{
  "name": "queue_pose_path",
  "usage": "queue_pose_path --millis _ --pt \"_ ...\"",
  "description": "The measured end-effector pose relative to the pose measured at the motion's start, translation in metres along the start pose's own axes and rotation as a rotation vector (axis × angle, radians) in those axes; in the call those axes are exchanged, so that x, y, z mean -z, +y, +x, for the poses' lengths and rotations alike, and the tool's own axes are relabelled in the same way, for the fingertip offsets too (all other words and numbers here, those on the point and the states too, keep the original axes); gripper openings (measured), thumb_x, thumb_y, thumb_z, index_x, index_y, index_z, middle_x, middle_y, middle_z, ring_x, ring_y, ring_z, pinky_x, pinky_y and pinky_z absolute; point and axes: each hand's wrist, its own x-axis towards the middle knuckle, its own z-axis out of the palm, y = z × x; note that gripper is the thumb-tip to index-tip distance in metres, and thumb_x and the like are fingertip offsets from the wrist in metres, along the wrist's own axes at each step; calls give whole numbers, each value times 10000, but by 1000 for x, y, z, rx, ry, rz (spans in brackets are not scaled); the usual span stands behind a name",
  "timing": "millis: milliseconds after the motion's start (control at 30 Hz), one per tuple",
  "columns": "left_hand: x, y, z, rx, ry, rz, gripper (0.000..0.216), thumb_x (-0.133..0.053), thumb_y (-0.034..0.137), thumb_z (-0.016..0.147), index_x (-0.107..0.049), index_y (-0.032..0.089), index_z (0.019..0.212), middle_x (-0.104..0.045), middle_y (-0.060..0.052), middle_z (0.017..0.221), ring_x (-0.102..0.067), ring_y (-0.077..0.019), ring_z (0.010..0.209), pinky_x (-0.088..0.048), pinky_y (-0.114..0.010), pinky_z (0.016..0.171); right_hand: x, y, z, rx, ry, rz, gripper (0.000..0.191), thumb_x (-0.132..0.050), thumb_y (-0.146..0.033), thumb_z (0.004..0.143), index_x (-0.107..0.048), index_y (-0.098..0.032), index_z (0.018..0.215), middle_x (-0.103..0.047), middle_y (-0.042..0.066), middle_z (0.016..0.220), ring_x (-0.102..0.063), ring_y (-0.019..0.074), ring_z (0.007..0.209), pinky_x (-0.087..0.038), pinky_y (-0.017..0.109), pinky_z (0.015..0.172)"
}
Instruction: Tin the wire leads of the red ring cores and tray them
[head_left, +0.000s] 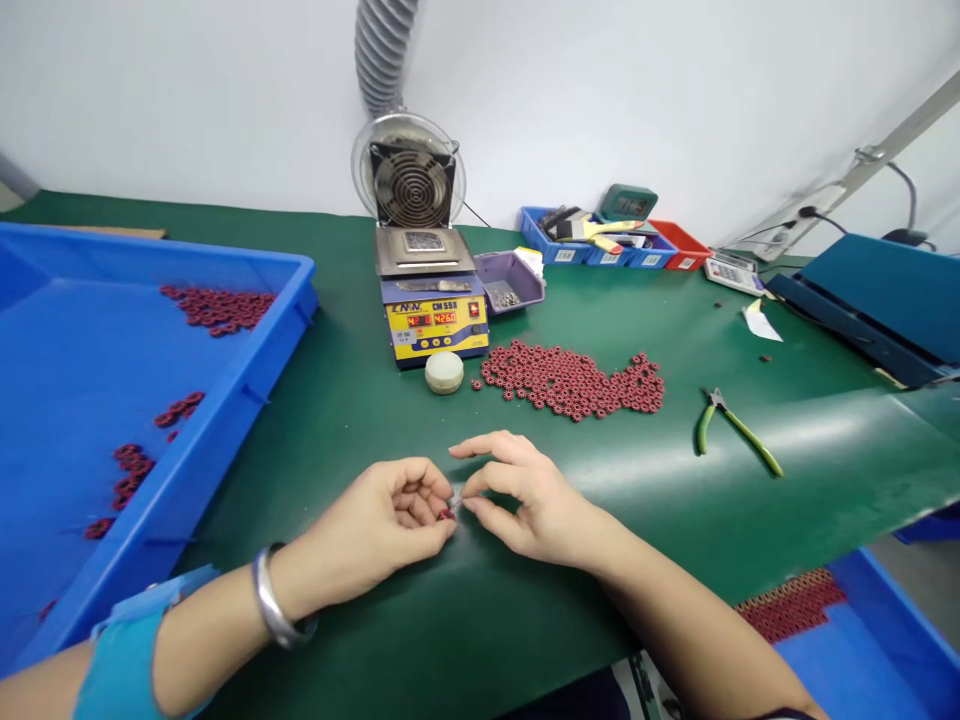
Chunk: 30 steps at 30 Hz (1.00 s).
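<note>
Near the front middle of the green table, my left hand (367, 530) pinches a small red toothed ring (446, 514) between thumb and fingers. My right hand (532, 500) comes in from the other side, its thumb and a finger closed together beside the ring, the index finger stretched out above. A tiny pale bit (455, 496) shows between the two hands' fingertips; its kind is too small to make out. Beyond the hands lies a spread of similar red rings (570, 380). A round whitish tin (444, 372) stands left of that spread.
A yellow-fronted solder pot (439, 325) with a fan stands behind, beside a purple tray (510, 279). Green-handled cutters (739, 430) lie at right. A large blue tray (247, 385) with red rings fills the left; another blue bin (877, 635) sits lower right. Small bins (568, 253) line the back.
</note>
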Motion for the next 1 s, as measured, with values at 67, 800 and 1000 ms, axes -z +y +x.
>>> queue_pose_path --millis 67,800,1000 --pt "1 -1 1 -26 6 20 163 -665 228 670 -610 161 809 -581 24 678 -531 -111 604 -447 -219 597 -1 -1 0 20 16 -12 83 -524 -140 834 -584 -198 833 -586 87 1167 -552 198 994 -411 395 877" --pt "-1 8 -3 55 -38 -263 165 -635 278 718 -549 150 777 -626 16 625 -579 -108 585 -461 -224 590 -14 -4 -3 159 141 -195 116 -497 -96 837 -558 -174 897 -594 95 1150 -538 175 1034 -360 408 967" --pt "0 8 0 42 -46 -219 163 -614 284 744 -532 150 702 -622 13 602 -585 -115 599 -461 -231 602 -14 -7 -3 210 178 -307 125 -479 -79 841 -563 -166 872 -623 86 1126 -541 161 1051 -337 400 995"
